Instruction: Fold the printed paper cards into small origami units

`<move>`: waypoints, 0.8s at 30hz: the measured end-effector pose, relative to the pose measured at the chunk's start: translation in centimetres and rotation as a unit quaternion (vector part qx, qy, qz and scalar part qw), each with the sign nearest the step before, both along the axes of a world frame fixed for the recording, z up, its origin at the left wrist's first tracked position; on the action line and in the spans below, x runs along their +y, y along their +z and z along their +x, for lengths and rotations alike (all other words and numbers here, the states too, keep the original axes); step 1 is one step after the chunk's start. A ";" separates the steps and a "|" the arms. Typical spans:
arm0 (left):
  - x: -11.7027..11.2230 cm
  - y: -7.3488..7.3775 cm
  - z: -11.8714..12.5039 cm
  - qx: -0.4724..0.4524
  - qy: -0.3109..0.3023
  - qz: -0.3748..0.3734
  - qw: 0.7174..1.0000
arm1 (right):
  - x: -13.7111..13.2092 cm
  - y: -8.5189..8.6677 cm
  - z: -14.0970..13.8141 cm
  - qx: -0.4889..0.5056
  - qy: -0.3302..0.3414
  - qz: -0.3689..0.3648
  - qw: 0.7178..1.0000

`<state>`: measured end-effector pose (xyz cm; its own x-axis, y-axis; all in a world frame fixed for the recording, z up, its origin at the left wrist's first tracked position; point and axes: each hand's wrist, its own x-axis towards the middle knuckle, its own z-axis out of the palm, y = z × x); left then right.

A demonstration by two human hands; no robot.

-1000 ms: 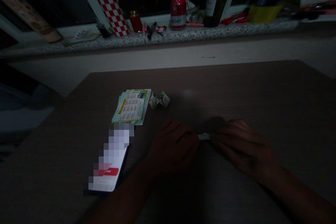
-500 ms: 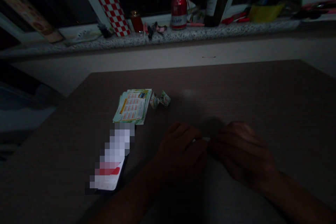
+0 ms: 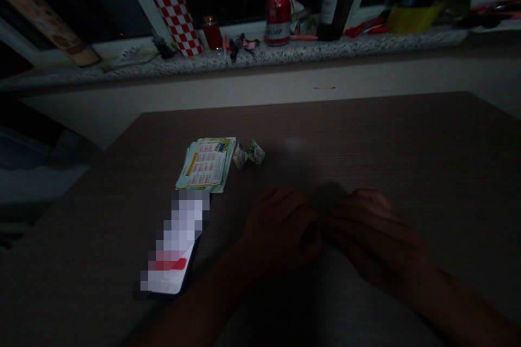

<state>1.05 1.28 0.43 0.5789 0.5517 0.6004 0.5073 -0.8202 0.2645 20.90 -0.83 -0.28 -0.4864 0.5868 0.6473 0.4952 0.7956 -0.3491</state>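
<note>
My left hand [image 3: 285, 227] is low over the table with its fingers curled in and closed. My right hand [image 3: 374, 227] meets it from the right, its fingers pressed together and their tips touching the left hand's thumb side. Whatever is pinched between them is hidden by the fingers and the darkness. Beyond the left hand lie two small folded paper pieces [image 3: 248, 154], printed in green and white. Beside these is a stack of printed paper slips [image 3: 207, 165]. A phone [image 3: 175, 249] with a lit, partly blurred screen lies left of my left forearm.
The brown wood-grain table [image 3: 366, 135] reaches a wall under a speckled stone sill [image 3: 252, 59]. On the sill stand a red can [image 3: 278, 19], a red-and-white checked bottle [image 3: 177, 21], a small red jar [image 3: 212, 33], a dark bottle [image 3: 330, 8] and a yellow container [image 3: 413, 19].
A small white bit that showed between my fingertips is now hidden. My left fingers have curled in more and the right fingers have straightened slightly. The table's things stay put.
</note>
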 end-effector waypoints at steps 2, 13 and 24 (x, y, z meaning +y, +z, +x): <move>-0.1 0.1 0.0 -0.002 -0.003 -0.010 1.000 | -0.1 0.1 -0.1 0.004 -0.002 -0.017 1.000; -0.2 0.2 -0.1 0.004 -0.011 -0.032 0.999 | -0.5 0.1 -0.1 0.010 -0.004 -0.035 0.999; -0.1 0.3 0.2 0.004 -0.009 -0.017 1.000 | -0.3 -0.1 0.0 0.011 0.010 -0.039 0.999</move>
